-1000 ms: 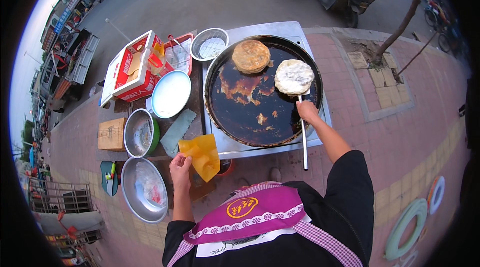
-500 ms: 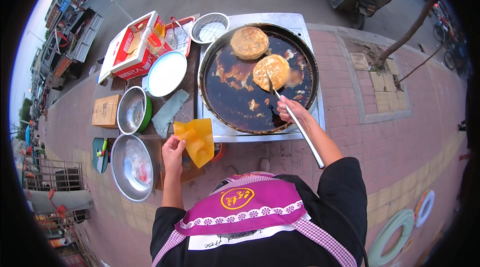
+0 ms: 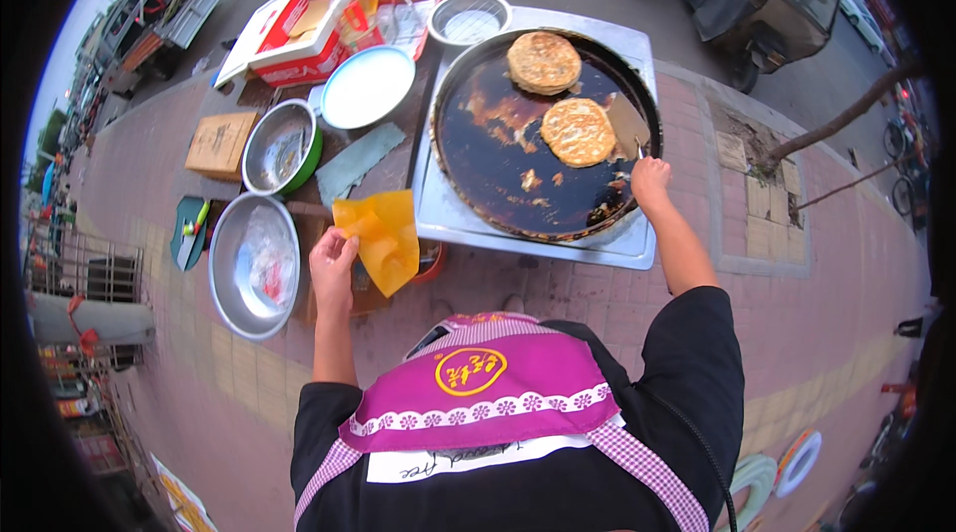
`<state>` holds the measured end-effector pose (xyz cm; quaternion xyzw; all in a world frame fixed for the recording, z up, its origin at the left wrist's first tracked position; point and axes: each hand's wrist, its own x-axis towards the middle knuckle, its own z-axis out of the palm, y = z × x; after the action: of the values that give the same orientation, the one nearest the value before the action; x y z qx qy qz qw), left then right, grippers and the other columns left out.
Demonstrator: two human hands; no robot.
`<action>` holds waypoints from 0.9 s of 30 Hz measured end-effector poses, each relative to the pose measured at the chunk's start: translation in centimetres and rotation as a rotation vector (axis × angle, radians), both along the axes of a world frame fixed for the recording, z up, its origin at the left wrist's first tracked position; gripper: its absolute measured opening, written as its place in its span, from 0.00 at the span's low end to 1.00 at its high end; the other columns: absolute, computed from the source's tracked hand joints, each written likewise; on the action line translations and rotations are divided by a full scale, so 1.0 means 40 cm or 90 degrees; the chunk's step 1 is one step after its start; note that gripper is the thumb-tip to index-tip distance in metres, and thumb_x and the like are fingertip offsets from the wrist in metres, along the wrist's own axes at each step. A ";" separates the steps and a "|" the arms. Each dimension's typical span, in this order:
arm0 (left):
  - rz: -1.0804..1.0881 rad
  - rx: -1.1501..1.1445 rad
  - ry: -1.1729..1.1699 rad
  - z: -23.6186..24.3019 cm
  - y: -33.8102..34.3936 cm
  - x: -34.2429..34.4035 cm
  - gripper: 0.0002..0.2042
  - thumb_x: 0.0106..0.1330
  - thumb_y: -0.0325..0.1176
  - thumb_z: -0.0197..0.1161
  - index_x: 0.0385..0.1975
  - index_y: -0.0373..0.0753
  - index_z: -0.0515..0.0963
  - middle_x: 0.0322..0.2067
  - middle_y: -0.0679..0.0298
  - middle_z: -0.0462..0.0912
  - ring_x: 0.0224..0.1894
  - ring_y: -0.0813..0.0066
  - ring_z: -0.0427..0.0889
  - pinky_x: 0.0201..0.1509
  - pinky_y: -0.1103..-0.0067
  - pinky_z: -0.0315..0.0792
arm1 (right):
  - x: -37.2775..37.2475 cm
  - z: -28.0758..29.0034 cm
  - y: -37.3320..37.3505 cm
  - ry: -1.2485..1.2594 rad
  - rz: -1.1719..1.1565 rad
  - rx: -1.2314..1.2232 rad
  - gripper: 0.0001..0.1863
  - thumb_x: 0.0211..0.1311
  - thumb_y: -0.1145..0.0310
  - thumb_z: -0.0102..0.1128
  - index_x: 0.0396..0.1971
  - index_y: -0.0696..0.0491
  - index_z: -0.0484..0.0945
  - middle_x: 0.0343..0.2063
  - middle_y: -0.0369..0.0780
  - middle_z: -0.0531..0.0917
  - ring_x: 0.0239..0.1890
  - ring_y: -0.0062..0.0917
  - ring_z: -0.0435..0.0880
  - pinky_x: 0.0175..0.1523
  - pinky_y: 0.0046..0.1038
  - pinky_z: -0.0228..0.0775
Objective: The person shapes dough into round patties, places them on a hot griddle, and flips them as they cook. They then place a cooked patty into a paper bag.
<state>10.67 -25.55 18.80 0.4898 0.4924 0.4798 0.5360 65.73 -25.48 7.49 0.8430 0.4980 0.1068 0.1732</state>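
My left hand (image 3: 334,258) pinches a yellow paper sheet (image 3: 385,245), which hangs in front of the griddle's lower left side. In my right hand (image 3: 652,181) is the handle of a spatula (image 3: 626,124). Its flat blade lies over the right side of a large round black griddle (image 3: 478,183), beside a browned flatbread (image 3: 579,133). Whether the blade's edge reaches under the bread I cannot tell. Farther back on the griddle sits a stack of flatbreads (image 3: 544,61). Dark oil and browned scraps cover the pan around them.
Left of the griddle stand a green-sided metal bowl (image 3: 282,146), a white round lid (image 3: 368,87), a grey cloth (image 3: 358,163) and a red-and-white carton (image 3: 299,34). A large metal basin (image 3: 255,268) is nearer me. A covered tricycle (image 3: 752,9) is parked far right.
My right hand has swung right, bringing the spatula blade off the front flatbread to its right side. The yellow sheet stays in my left hand. The view has shifted.
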 end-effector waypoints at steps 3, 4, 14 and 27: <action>0.028 0.005 0.005 0.001 -0.005 -0.042 0.05 0.63 0.24 0.59 0.37 0.35 0.75 0.37 0.69 0.80 0.40 0.84 0.76 0.48 0.86 0.68 | -0.043 -0.034 0.022 0.022 0.039 -0.029 0.11 0.58 0.67 0.52 0.28 0.49 0.86 0.27 0.36 0.86 0.32 0.29 0.87 0.33 0.33 0.76; 0.057 -0.027 0.014 0.002 -0.006 -0.053 0.05 0.63 0.24 0.59 0.38 0.35 0.75 0.37 0.69 0.80 0.39 0.85 0.76 0.47 0.86 0.68 | -0.062 -0.043 0.035 0.026 0.049 -0.008 0.11 0.58 0.67 0.53 0.27 0.48 0.86 0.26 0.36 0.86 0.31 0.29 0.87 0.32 0.33 0.76; 0.125 0.016 -0.056 0.012 -0.016 -0.177 0.04 0.63 0.23 0.60 0.36 0.36 0.75 0.33 0.71 0.79 0.35 0.87 0.75 0.41 0.88 0.67 | -0.245 -0.066 0.159 0.010 0.143 0.030 0.10 0.56 0.68 0.54 0.25 0.48 0.86 0.25 0.36 0.86 0.32 0.28 0.87 0.30 0.31 0.75; 0.139 0.025 -0.093 -0.004 0.036 -0.272 0.04 0.63 0.24 0.61 0.36 0.35 0.76 0.32 0.72 0.78 0.33 0.89 0.74 0.38 0.90 0.66 | -0.449 -0.050 0.166 -0.003 0.266 0.037 0.07 0.51 0.69 0.57 0.20 0.47 0.84 0.19 0.34 0.84 0.24 0.24 0.85 0.22 0.28 0.71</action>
<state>-0.20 -24.10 18.65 0.4080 0.4929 0.5791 0.5052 47.77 -18.83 5.49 0.7257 0.6584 0.1564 0.1241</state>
